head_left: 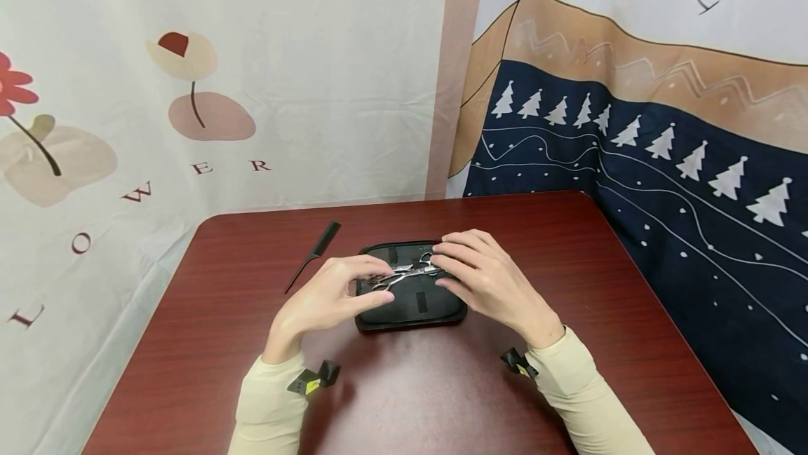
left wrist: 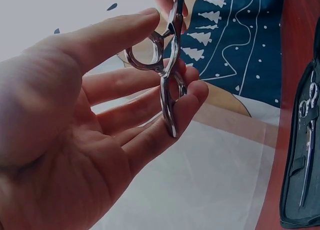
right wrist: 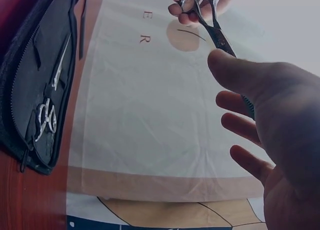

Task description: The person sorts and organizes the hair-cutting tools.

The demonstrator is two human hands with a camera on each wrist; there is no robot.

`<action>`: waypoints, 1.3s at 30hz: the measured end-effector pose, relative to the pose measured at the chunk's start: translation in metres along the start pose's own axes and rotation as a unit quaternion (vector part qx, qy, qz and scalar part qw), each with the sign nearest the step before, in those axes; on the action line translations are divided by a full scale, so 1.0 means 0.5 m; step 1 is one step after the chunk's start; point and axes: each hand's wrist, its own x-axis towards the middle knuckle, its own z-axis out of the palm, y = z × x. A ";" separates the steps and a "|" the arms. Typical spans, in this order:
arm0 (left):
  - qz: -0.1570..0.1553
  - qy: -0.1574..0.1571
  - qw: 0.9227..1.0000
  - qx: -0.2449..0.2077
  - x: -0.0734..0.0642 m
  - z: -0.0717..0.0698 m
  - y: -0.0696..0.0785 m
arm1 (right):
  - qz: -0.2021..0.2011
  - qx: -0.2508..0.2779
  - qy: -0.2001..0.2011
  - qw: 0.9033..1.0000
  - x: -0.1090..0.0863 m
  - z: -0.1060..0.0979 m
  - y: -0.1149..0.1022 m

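Note:
A pair of silver hairdressing scissors (head_left: pixel 409 275) is held level between my two hands, above an open black zip case (head_left: pixel 391 313). My left hand (head_left: pixel 328 292) holds the handle end, its fingers behind the finger rings (left wrist: pixel 145 65) in the left wrist view. At the blade end, my right hand (head_left: pixel 491 280) pinches the scissors between thumb and fingers. One blade (right wrist: pixel 248 106) looks toothed in the right wrist view, though the hand hides part of it. A second pair of scissors (right wrist: pixel 48 115) lies inside the case.
A black tail comb (head_left: pixel 323 241) lies on the red-brown table (head_left: pixel 404 399), left of the case. Printed cloths (head_left: pixel 353 90) hang behind the table and along its right side. Inside the case are small dark straps (head_left: pixel 421 302).

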 end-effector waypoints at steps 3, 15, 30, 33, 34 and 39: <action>0.003 0.002 1.000 0.001 0.000 0.000 0.001 | -0.005 -0.005 0.008 1.000 -0.001 0.001 0.000; -0.009 -0.004 1.000 -0.002 -0.003 0.001 0.009 | -0.010 -0.011 0.015 1.000 -0.007 0.007 0.000; -0.016 -0.020 1.000 -0.007 -0.004 -0.003 0.007 | -0.023 -0.024 0.032 0.999 -0.005 0.007 -0.001; -0.020 -0.022 1.000 -0.011 -0.004 -0.004 0.007 | -0.024 -0.024 0.034 0.999 -0.005 0.008 -0.001; -0.021 -0.022 0.999 -0.011 -0.004 -0.004 0.008 | -0.025 -0.024 0.035 0.999 -0.005 0.008 -0.001; -0.025 -0.022 0.999 -0.015 -0.004 -0.004 0.010 | -0.023 -0.025 0.037 0.999 -0.006 0.007 -0.001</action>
